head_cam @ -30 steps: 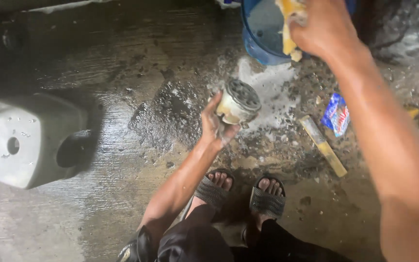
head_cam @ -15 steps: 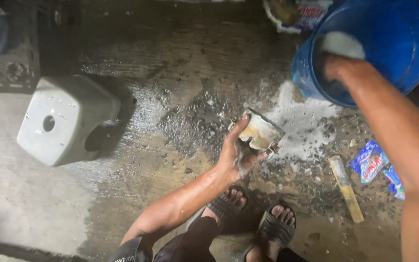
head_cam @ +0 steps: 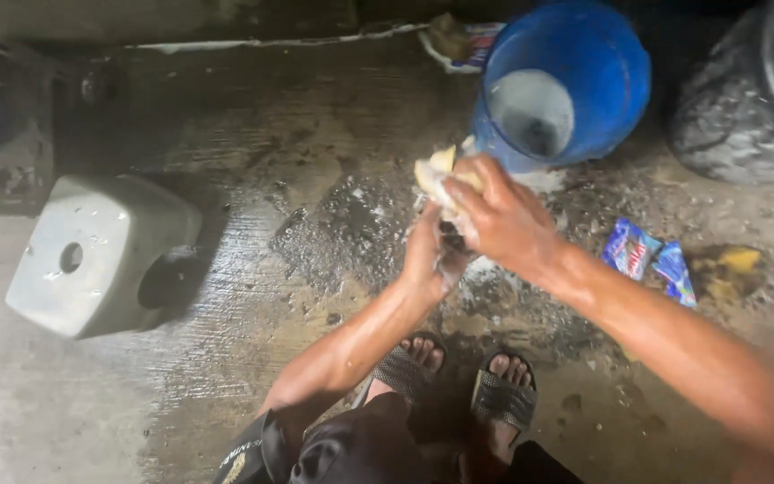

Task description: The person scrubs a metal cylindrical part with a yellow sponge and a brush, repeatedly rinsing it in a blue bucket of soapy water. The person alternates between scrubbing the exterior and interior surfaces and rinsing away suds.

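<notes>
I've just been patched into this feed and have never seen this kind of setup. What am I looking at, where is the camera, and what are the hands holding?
There is no machine here: a person is working with two bare hands. The single picture comes from a camera on that person's head, looking down past the knees to sandalled feet on a wet concrete floor. The left hand grips a small dark part from below; it is mostly hidden, so I cannot say what it is. The right hand presses a pale yellowish sponge against it. Just beyond the hands stands a blue bucket with soapy water. To the left lies a grey-white plastic casing; to the right, blue sachets.
</notes>
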